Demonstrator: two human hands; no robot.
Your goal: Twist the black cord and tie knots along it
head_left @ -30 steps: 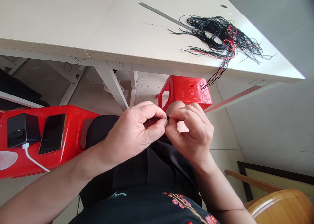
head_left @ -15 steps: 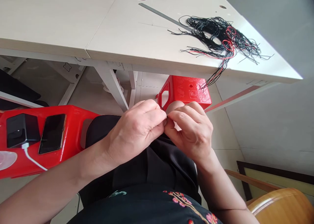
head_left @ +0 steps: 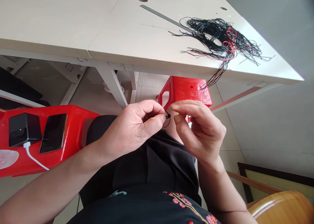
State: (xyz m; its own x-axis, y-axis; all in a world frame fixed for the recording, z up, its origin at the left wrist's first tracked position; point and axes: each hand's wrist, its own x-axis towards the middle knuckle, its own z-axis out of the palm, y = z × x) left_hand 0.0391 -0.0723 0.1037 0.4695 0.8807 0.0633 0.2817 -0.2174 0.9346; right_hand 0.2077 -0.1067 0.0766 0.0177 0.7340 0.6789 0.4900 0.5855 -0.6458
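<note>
A thin black cord with a small knot and a loop sticks out from between the thumb and forefinger of my left hand, which is pinched on it above my lap. Just right of the knot is my right hand, its thumb and forefinger apart with nothing between them. Part of the cord is hidden inside my left hand.
Black and red cords lie on the white table beside a metal ruler, some hanging over the edge. A red stool at left holds a phone and black device. Another red stool stands under the table.
My right hand has let go and moved a little to the right, its fingertips now apart. The black knot and loop have come into view at my left fingertips.
</note>
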